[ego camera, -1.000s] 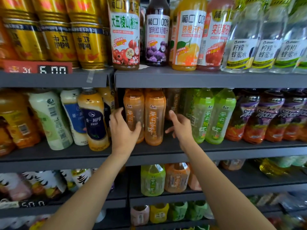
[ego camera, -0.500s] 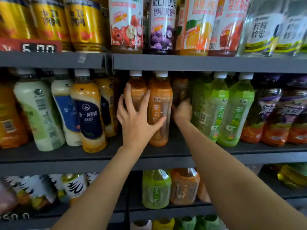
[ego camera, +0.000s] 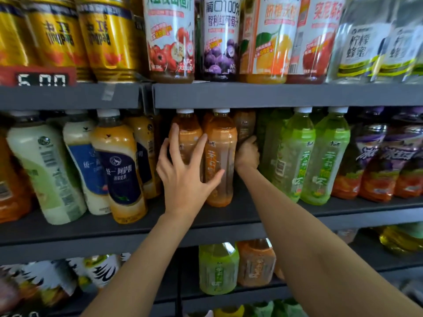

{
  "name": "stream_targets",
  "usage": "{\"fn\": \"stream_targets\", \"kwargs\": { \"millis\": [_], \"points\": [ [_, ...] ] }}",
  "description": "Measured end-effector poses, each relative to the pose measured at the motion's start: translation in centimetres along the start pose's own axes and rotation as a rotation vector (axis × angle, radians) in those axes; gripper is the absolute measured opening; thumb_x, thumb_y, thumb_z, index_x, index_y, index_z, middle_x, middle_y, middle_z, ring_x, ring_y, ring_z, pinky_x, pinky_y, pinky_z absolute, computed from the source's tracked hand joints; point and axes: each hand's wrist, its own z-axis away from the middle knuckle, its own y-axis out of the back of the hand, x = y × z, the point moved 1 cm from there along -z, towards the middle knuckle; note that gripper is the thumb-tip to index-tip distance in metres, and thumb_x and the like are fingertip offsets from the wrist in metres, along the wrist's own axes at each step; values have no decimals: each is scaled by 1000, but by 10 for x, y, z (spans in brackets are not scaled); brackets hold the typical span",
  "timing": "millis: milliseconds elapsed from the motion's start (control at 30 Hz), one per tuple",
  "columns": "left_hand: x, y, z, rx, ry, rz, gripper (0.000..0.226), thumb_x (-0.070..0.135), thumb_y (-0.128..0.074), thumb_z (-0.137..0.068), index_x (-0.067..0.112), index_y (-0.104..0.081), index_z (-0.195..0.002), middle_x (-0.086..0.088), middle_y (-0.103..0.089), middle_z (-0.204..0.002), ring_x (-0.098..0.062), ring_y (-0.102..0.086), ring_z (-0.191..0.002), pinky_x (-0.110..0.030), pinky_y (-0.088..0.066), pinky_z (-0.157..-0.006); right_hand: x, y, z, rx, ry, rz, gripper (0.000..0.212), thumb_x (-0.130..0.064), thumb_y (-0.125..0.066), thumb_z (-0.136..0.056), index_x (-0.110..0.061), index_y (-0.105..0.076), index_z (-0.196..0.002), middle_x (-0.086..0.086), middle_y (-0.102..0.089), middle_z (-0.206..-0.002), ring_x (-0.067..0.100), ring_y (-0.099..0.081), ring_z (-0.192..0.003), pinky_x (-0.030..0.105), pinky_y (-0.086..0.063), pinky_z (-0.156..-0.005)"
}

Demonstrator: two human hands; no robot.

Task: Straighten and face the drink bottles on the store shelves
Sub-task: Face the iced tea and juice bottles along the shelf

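Two orange tea bottles stand side by side at the front of the middle shelf (ego camera: 68,234). My left hand (ego camera: 183,172) lies with spread fingers on the left orange bottle (ego camera: 187,131), and its thumb touches the right orange bottle (ego camera: 220,152). My right hand (ego camera: 247,154) reaches past the right orange bottle into the gap beside the green tea bottles (ego camera: 295,156). Its fingers curl on a rear orange tea bottle (ego camera: 245,124). Most of that rear bottle is hidden.
Milk tea bottles (ego camera: 119,168) lean at the left of the same shelf, and purple-labelled bottles (ego camera: 375,163) stand at the right. Gold cans (ego camera: 107,37) and tall juice bottles (ego camera: 171,37) fill the shelf above, which overhangs closely. More tea bottles (ego camera: 217,268) stand below.
Both hands moved deeper into the shelf. My left hand rose from the left orange bottle's base to its front; my right hand went behind the right orange bottle and closed its fingers.
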Motion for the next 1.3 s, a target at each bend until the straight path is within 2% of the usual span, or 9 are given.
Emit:
{"fn": "stream_targets", "kwargs": {
  "millis": [133,333,467,533,633,733,800,967,1300],
  "points": [
    [6,5,1,-37,31,-24,73,60,-51,-76,31,-35,-142,-10,-4,-153,-41,-22,-132,-56,-31,-101,-1,12,11,-77,-54,-95,44,-13,-53,-93,3,-34,-130,24,-50,-130,39,-50,-120,43,-42,-94],
    [18,12,1,-95,79,-48,75,47,-66,-76,29,-34,-142,-15,-6,-153,-45,-27,-132,-57,-33,-99,13,43,61,-74,19,-153,48,-25,-65,-87,2,-40,-118,24,-58,-118,40,-57,-109,42,-46,-84],
    [35,28,5,-61,175,19,58,30,-65,-77,17,-47,-131,-20,-28,-149,-39,-31,-131,-52,-33,-101,23,58,87,-46,20,-170,52,-25,-72,-81,0,-41,-116,20,-59,-119,38,-57,-109,43,-46,-86],
    [41,33,19,-55,97,80,44,18,-61,-78,11,-55,-121,-17,-43,-137,-33,-41,-124,-46,-39,-98,25,62,94,-43,17,-169,54,-28,-73,-80,-2,-42,-115,18,-59,-118,36,-57,-109,43,-47,-86],
    [44,29,41,-205,94,202,47,6,-61,-84,2,-49,-130,-16,-49,-134,-31,-46,-124,-37,-40,-102,26,66,99,-36,22,-169,53,-29,-74,-79,-3,-43,-114,17,-59,-116,36,-57,-107,47,-48,-87],
    [59,24,45,-334,303,327,61,11,-50,-95,1,-19,-147,-15,-26,-152,-25,-24,-141,-28,-24,-112,25,67,101,-36,23,-153,52,-30,-71,-81,-3,-42,-115,17,-58,-119,36,-56,-108,44,-48,-86],
    [73,25,35,-350,445,400,63,13,-47,-96,2,-13,-148,-15,-22,-153,-25,-22,-141,-29,-23,-112,24,69,101,-41,44,-107,53,-31,-71,-82,-3,-41,-115,17,-57,-119,36,-56,-109,42,-46,-84],
    [82,19,13,-304,760,422,52,19,-54,-94,2,-33,-138,-17,-31,-137,-31,-36,-127,-32,-31,-105,27,74,102,-38,97,-23,56,-32,-73,-80,-2,-39,-114,18,-56,-119,36,-57,-108,40,-46,-82],
    [78,4,17,-155,875,374,48,33,-71,-80,6,-46,-112,-11,-49,-118,-28,-47,-115,-41,-39,-96,28,70,101,-41,106,-14,59,-31,-69,-84,-2,-35,-122,17,-51,-124,37,-55,-112,41,-46,-87]
  ]
}}
